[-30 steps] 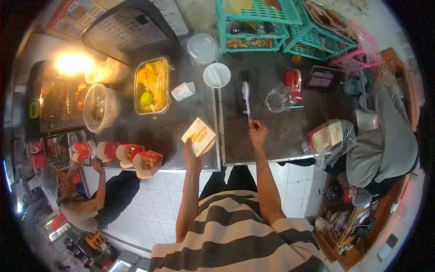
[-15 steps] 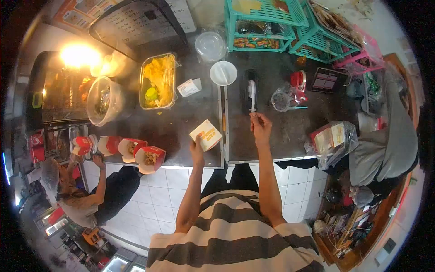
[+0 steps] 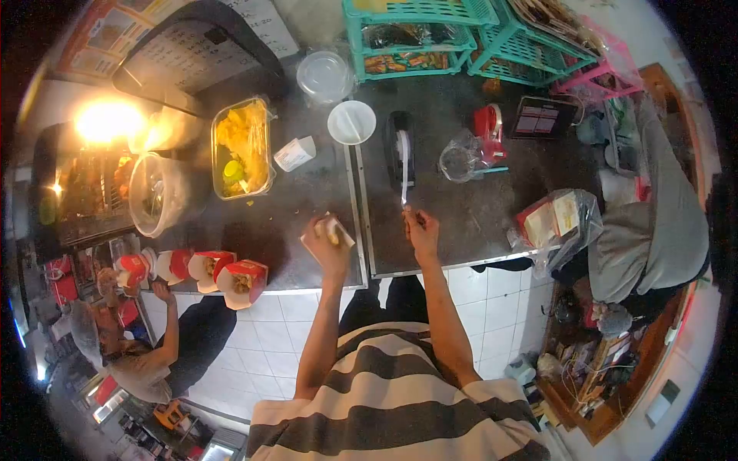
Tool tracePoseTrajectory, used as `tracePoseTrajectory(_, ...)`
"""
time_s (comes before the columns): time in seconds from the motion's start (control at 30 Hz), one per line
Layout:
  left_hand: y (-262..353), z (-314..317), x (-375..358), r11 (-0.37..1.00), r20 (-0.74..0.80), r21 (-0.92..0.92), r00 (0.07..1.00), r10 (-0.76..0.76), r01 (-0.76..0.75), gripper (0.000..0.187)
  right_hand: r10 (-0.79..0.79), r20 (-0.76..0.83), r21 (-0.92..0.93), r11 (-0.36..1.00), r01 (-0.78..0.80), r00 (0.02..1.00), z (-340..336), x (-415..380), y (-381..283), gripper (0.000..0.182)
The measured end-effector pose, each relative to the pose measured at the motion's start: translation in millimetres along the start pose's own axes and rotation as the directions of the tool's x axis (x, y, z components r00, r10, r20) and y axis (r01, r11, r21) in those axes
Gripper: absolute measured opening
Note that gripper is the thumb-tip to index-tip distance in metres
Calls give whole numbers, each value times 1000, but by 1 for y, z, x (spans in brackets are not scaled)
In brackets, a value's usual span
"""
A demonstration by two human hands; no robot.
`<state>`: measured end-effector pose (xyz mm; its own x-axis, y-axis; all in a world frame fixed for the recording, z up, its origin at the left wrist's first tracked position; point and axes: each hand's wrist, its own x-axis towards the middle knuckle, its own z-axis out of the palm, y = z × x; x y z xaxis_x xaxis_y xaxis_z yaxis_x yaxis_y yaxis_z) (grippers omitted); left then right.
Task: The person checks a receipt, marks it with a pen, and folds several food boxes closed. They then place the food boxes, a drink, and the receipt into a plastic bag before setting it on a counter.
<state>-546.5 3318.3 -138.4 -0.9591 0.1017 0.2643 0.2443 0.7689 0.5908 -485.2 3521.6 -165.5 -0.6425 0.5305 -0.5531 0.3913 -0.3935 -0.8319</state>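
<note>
My left hand [image 3: 330,250] is closed over a small printed box [image 3: 342,232] near the counter's front edge, covering part of its top. My right hand [image 3: 420,230] pinches the end of a white tape strip [image 3: 405,188], which stretches from a black tape dispenser [image 3: 400,146] lying behind it. A white round bowl [image 3: 351,123] with a divider is left of the dispenser. Further left lies a small white carton [image 3: 295,154].
A tray of yellow food [image 3: 244,150] and a clear tub [image 3: 157,194] are at the left, with red food boxes [image 3: 242,283] near a co-worker [image 3: 146,349]. Teal racks [image 3: 415,46] stand behind. A bagged box [image 3: 553,219] lies right, beside another person [image 3: 649,223].
My left hand has shifted from the box's near edge to over its top. My right hand has pulled the tape strip out longer toward me. The whole view has shifted slightly left.
</note>
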Motion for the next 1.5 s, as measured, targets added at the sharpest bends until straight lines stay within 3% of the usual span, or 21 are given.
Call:
tracePoseTrajectory(0.07,28,28,8,946,251,-264,960,-121,189,24,-31,-16,-73,997,30,999,-2,-2,-4,30)
tracePoseTrajectory(0.17,93,50,42,576,778,-321,556,-293,752,27,-144,-18,-153,978,140,989,-4,0,1,30)
tracePoseTrajectory(0.2,88,71,44,578,779,-319,555,-291,751,27,-223,-11,-162,962,218,975,-6,1,5,29)
tracePoseTrajectory(0.27,72,109,42,283,895,-357,413,-170,890,29,-230,-4,-226,948,223,973,-10,0,4,28)
tracePoseTrajectory(0.3,72,115,43,288,896,-355,412,-167,889,29,-236,5,-290,930,227,972,-12,2,2,27)
tracePoseTrajectory(0.37,90,102,59,270,774,-552,605,-187,789,30,-210,-9,-246,948,201,978,-14,5,-1,24)
tracePoseTrajectory(0.4,82,113,62,397,710,-602,692,-130,693,15,-182,-12,-205,963,176,983,-14,4,-1,22)
tracePoseTrajectory(0.43,81,116,69,402,716,-593,685,-132,698,15,-173,-17,-200,966,166,985,-11,7,-1,22)
tracePoseTrajectory(0.5,83,119,83,849,391,-514,914,110,118,16,-221,-85,-259,947,192,972,-1,22,-5,20)
tracePoseTrajectory(0.73,81,130,108,936,416,-331,909,28,122,16,-343,-200,-256,922,289,918,13,53,16,23)
tracePoseTrajectory(0.93,63,155,92,873,505,-352,854,-127,338,16,-194,-180,-125,977,173,964,19,55,13,20)
tracePoseTrajectory(1.0,77,146,97,753,608,-374,756,-241,541,17,-191,-176,-438,894,97,966,11,72,58,18)
tracePoseTrajectory(1.03,81,150,108,757,594,-389,771,-229,525,17,-212,-170,-432,894,120,962,12,85,64,18)
tracePoseTrajectory(1.1,71,149,95,766,551,-411,804,-223,494,18,-12,-169,-187,982,-20,985,1,65,90,16)
tracePoseTrajectory(1.13,48,163,87,587,617,-569,771,-157,576,26,-16,-158,-193,981,-15,987,-5,53,81,16)
tracePoseTrajectory(1.17,47,156,91,584,602,-580,782,-162,568,26,50,-57,-90,994,-55,997,-13,41,59,14)
tracePoseTrajectory(1.23,46,119,78,157,680,-642,652,-335,750,42,122,66,-5,993,-122,990,-30,13,40,14)
tracePoseTrajectory(1.27,38,101,72,149,657,-673,679,-329,724,49,93,82,-129,988,-82,992,-38,6,37,16)
tracePoseTrajectory(1.37,-9,24,36,652,439,-599,872,-218,465,42,-41,156,-297,951,87,987,-44,-14,34,20)
tracePoseTrajectory(1.43,-25,-27,11,702,419,-446,823,-384,555,48,-142,201,-331,921,204,969,-35,-32,38,20)
tracePoseTrajectory(1.5,-53,-54,-10,1000,148,-10,989,-1,3,58,-86,273,-380,906,189,958,-15,-48,43,21)
